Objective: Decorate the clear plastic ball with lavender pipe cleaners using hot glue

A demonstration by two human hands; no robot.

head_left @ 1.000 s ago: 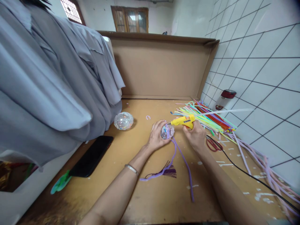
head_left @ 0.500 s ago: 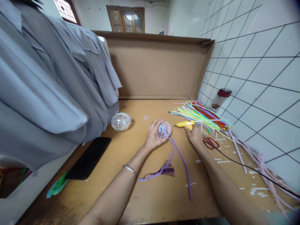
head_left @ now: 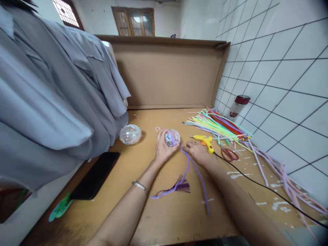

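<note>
My left hand [head_left: 163, 146] is curled around a clear, textured round ball [head_left: 172, 138] with purple strands inside or across it. From its lower right side, purple fuzzy pipe cleaners [head_left: 202, 179] trail down over the table. My right hand [head_left: 196, 152] is beside the ball, empty, fingers reaching left with the tips at the pipe cleaners; whether they touch them I cannot tell. A yellow glue gun [head_left: 203, 138] lies on the table just beyond that hand. Below the ball lies a dark purple tassel [head_left: 183, 186].
A second clear textured ball [head_left: 130, 134] stands to the left. Colourful pipe cleaners [head_left: 217, 124] and red-handled scissors [head_left: 229, 154] lie at right, the gun's black cord [head_left: 256, 176] running past them. A black phone [head_left: 96, 176] lies at left. A cardboard panel [head_left: 166, 75] closes the back.
My right hand has let go of the glue gun, leaving it on the table, and moved left to the pipe cleaners. My left hand still holds the ball.
</note>
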